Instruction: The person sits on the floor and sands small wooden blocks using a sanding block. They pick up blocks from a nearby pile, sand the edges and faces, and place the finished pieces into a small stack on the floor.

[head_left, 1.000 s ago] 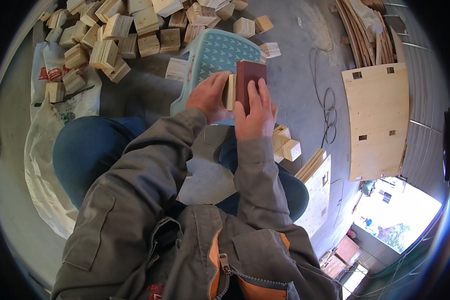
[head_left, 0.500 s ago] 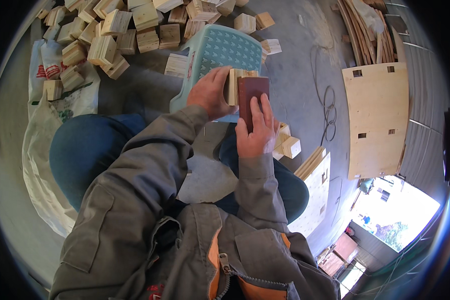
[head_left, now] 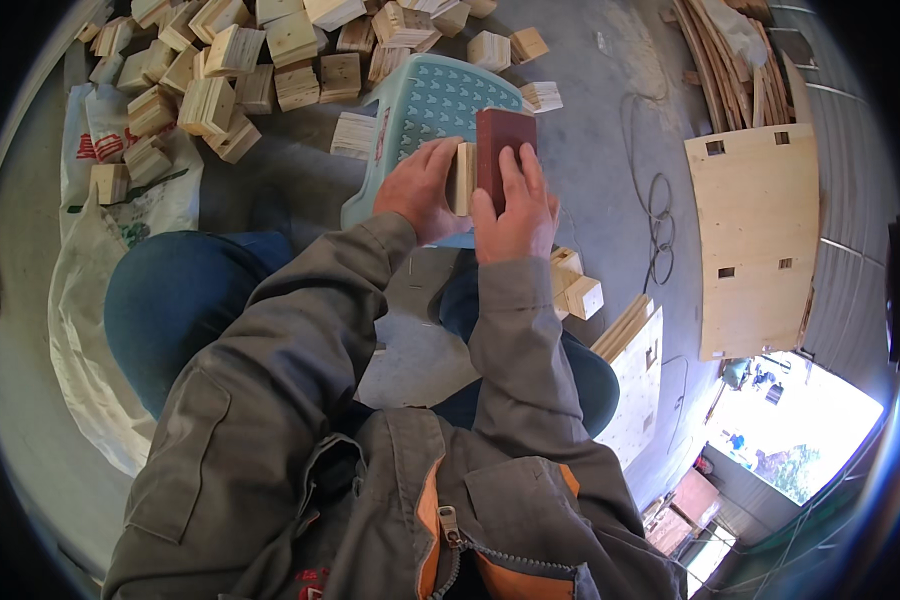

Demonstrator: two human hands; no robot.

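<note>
My left hand (head_left: 420,192) is closed on a pale plywood block (head_left: 464,180), holding it on edge over the blue-green plastic stool (head_left: 440,95). My right hand (head_left: 517,212) grips a reddish-brown sanding block (head_left: 500,138), fingers stretched along its face and thumb at its near left edge. The sanding block lies against the right side of the plywood block and reaches past its far end. Where the two meet is mostly hidden.
Many plywood blocks (head_left: 235,50) are heaped beyond the stool at far left, some on a white woven sack (head_left: 80,235). More blocks (head_left: 580,295) lie right of my knee. Plywood sheets (head_left: 755,220) with square holes and a looped cable (head_left: 658,225) are at right.
My right hand has slid the sanding block away from me along the plywood block's side. My left hand and the plywood block have hardly moved.
</note>
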